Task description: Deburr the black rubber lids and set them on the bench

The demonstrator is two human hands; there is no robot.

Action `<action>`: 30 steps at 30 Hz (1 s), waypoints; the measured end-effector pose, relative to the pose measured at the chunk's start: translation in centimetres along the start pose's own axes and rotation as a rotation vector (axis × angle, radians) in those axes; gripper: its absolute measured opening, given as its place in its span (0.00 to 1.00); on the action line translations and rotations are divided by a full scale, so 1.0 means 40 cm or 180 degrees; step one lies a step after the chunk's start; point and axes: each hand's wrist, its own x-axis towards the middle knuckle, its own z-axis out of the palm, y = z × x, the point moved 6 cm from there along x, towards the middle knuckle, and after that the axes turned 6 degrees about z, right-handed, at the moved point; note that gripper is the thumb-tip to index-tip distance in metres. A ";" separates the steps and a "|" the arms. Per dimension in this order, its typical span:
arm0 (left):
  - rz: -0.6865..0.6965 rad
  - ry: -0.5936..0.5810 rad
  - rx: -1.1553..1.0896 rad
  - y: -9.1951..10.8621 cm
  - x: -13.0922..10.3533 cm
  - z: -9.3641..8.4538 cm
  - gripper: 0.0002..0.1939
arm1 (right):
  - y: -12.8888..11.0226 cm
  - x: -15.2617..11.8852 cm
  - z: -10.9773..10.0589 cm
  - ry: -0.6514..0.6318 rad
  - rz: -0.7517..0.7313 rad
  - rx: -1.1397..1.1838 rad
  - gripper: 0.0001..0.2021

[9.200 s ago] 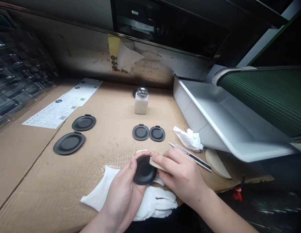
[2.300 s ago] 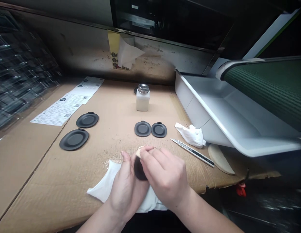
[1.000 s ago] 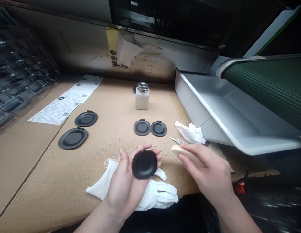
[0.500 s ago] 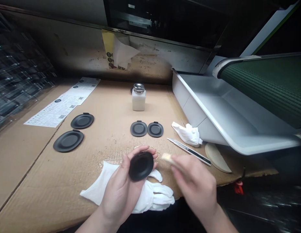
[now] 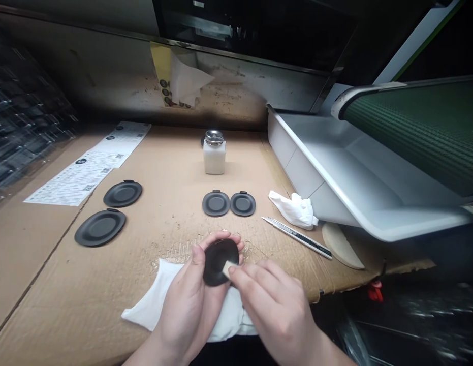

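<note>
A small black oval lid [image 5: 215,259] lies in my left hand [image 5: 190,295], whose fingers wrap round its far edge. My right hand [image 5: 278,305] pinches a small pale piece [image 5: 228,268], which rests against the face of this lid. Under both hands is a white glove [image 5: 156,297]. Two similar black lids [image 5: 215,203] [image 5: 243,204] sit side by side beyond my hands, and two more [image 5: 122,193] [image 5: 101,227] lie at the left. Behind them stands a pale bottle with a metal top [image 5: 214,155].
A cutter knife [image 5: 297,237], a crumpled white cloth [image 5: 295,209] and a pale half-round pad [image 5: 341,246] lie at the right, beside a big grey tray [image 5: 323,178]. Printed sheets [image 5: 87,165] are at the left on the cardboard [image 5: 160,168].
My right hand has moved left and down, bringing the pale piece onto the black lid. My left hand still holds the lid in nearly the same place. The view has shifted slightly.
</note>
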 end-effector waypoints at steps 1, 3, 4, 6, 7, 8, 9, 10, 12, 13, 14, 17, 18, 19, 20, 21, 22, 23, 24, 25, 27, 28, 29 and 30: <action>0.0006 -0.0031 0.0005 0.001 0.001 0.000 0.19 | 0.011 0.005 -0.002 -0.0026 -0.0023 -0.0094 0.16; 0.0019 -0.0025 0.0024 0.004 0.003 0.000 0.19 | 0.032 0.022 -0.009 0.0006 -0.0135 -0.0256 0.17; 0.0020 0.0018 0.0024 0.005 0.003 0.000 0.18 | 0.043 0.032 -0.015 0.0055 -0.0206 -0.0296 0.18; -0.0002 0.0123 -0.0024 0.007 0.003 -0.001 0.18 | 0.066 0.050 -0.027 0.0176 -0.0325 -0.0305 0.18; -0.0032 0.0168 -0.0070 0.008 0.003 -0.001 0.17 | 0.078 0.055 -0.032 0.0248 -0.0358 -0.0316 0.18; -0.0077 0.0198 -0.0118 0.007 0.002 0.000 0.18 | 0.091 0.058 -0.037 0.0322 -0.0366 -0.0365 0.17; -0.0126 0.0219 -0.0166 0.006 0.002 0.000 0.18 | 0.103 0.057 -0.041 0.0387 -0.0344 -0.0454 0.17; -0.0176 0.0229 -0.0213 0.005 0.002 0.001 0.19 | 0.113 0.053 -0.041 0.0397 -0.0292 -0.0571 0.17; -0.0247 0.0229 -0.0323 0.004 0.002 0.000 0.21 | 0.126 0.038 -0.036 0.0270 -0.0136 -0.0733 0.16; -0.0273 0.0212 -0.0393 0.004 0.003 0.000 0.22 | 0.128 0.028 -0.032 0.0133 -0.0078 -0.0713 0.15; -0.0295 0.0193 -0.0470 0.004 0.004 0.001 0.23 | 0.126 0.018 -0.029 -0.0020 -0.0048 -0.0606 0.13; -0.0426 0.0160 -0.0662 0.005 0.002 0.003 0.24 | 0.123 -0.001 -0.036 -0.0315 -0.0024 -0.0150 0.14; -0.0462 0.0166 -0.0697 0.005 0.001 0.003 0.24 | 0.132 -0.002 -0.042 -0.0326 0.0041 -0.0128 0.15; -0.0484 0.0176 -0.0716 0.006 0.000 0.003 0.24 | 0.148 -0.001 -0.050 -0.0300 0.0153 -0.0217 0.14; -0.0497 0.0193 -0.0717 0.006 -0.001 0.003 0.24 | 0.170 0.003 -0.057 -0.0273 0.0298 -0.0412 0.13; -0.0501 0.0204 -0.0712 0.006 -0.002 0.002 0.24 | 0.195 0.007 -0.061 -0.0261 0.0452 -0.0657 0.11; -0.0494 0.0209 -0.0702 0.006 -0.003 0.001 0.23 | 0.220 0.011 -0.064 -0.0269 0.0588 -0.0886 0.10; -0.0486 0.0198 -0.0682 0.006 -0.004 0.000 0.22 | 0.243 0.016 -0.063 -0.0302 0.0685 -0.1060 0.09; -0.0466 0.0164 -0.0654 0.005 -0.004 0.000 0.21 | 0.261 0.020 -0.061 -0.0351 0.0738 -0.1164 0.08; -0.0431 0.0106 -0.0615 0.004 -0.005 0.001 0.20 | 0.274 0.023 -0.056 -0.0405 0.0763 -0.1205 0.08; -0.0285 -0.0053 -0.0456 0.006 -0.009 0.005 0.18 | 0.289 0.028 -0.048 -0.0475 0.0783 -0.1200 0.06; -0.0181 -0.0137 -0.0322 0.008 -0.012 0.008 0.18 | 0.292 0.030 -0.044 -0.0495 0.0806 -0.1200 0.06; -0.0063 -0.0212 -0.0148 0.011 -0.017 0.012 0.18 | 0.293 0.031 -0.041 -0.0511 0.0839 -0.1202 0.06; 0.0055 -0.0261 0.0062 0.014 -0.023 0.016 0.20 | 0.294 0.032 -0.039 -0.0526 0.0878 -0.1203 0.07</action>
